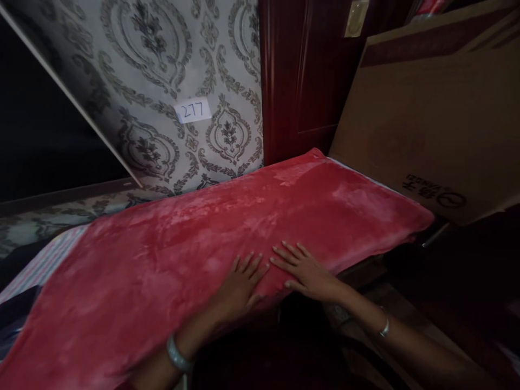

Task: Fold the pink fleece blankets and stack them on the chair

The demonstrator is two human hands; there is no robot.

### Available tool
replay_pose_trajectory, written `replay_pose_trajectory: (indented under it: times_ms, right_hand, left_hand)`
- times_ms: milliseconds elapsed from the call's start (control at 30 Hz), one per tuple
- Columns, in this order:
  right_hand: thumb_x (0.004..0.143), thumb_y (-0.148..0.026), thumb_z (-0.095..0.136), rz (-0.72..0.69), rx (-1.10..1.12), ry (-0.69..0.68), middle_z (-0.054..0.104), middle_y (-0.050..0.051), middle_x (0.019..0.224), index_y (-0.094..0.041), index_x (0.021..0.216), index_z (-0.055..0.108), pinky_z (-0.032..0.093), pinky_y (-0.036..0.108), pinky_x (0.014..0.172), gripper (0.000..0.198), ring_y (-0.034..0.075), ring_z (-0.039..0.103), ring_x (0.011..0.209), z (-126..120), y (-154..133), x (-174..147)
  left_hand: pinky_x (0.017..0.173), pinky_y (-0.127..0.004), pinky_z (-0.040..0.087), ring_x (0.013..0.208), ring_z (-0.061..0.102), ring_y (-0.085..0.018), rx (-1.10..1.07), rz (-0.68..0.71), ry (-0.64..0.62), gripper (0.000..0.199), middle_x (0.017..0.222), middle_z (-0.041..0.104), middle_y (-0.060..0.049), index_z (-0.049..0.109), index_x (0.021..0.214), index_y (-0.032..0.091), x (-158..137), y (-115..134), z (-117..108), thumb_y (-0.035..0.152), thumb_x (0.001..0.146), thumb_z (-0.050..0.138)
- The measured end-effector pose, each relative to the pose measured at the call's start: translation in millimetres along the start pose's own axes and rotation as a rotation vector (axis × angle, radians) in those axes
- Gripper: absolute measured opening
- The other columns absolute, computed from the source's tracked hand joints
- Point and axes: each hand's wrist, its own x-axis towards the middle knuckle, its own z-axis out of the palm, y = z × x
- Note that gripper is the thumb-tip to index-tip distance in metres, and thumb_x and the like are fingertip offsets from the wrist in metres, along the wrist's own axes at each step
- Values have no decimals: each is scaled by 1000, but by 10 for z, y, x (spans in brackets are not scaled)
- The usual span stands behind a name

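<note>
A plush red blanket with paler blotches is spread flat over a long surface in front of me. My left hand lies palm down on it near the front edge, fingers spread. Close to its right, my right hand also rests flat on the cloth, its fingers apart and pointing to the upper left. A small gap separates the two hands, and neither holds anything. Each wrist wears a silvery bracelet.
A large cardboard box stands behind the right end. Patterned wallpaper with a paper marked 277 and a dark red door are behind. A striped cloth and a black panel are at the left.
</note>
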Motion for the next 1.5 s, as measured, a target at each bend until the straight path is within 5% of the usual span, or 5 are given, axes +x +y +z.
replay_pose_trajectory:
  times_ms: [233, 567, 1000, 1300, 1500]
  right_hand:
    - [102, -61, 32, 14, 162, 213, 28, 7, 166, -31, 162, 22, 22, 53, 123, 68, 27, 24, 153, -285, 459, 243]
    - [104, -45, 27, 640, -169, 202, 28, 14, 165, -25, 159, 34, 25, 69, 115, 59, 37, 24, 152, -614, 1153, 1519]
    - [99, -53, 50, -693, 86, 9, 34, -9, 162, -46, 159, 22, 30, 39, 123, 67, 19, 33, 149, 457, -957, 1207]
    - [101, -39, 24, 672, -122, 365, 38, 20, 159, -12, 158, 34, 32, 60, 116, 64, 36, 35, 147, -842, 1447, 1461]
    - [102, -45, 23, 848, -175, 245, 31, 19, 163, -21, 158, 35, 24, 69, 115, 62, 37, 26, 151, -896, 1880, 1492]
  left_hand:
    - [124, -54, 24, 152, 29, -24, -68, -50, 68, 58, 164, 33, -6, 31, 158, 34, -748, -26, -110, 34, 102, 47]
    - [116, -66, 29, 151, 30, -36, 250, -783, 297, 56, 161, 38, -14, 49, 150, 22, -1398, -868, -27, 42, 98, 43]
    - [118, -57, 34, 149, 37, -29, 220, -749, 444, 55, 156, 46, -10, 49, 150, 23, -1541, -913, 156, 39, 98, 39]
    - [115, -60, 38, 145, 43, -31, 275, -707, 499, 54, 152, 51, -10, 57, 144, 21, -1577, -993, 245, 39, 97, 37]
    - [115, -55, 40, 144, 44, -28, 274, -694, 522, 52, 153, 51, -7, 55, 145, 25, -1617, -999, 272, 39, 97, 41]
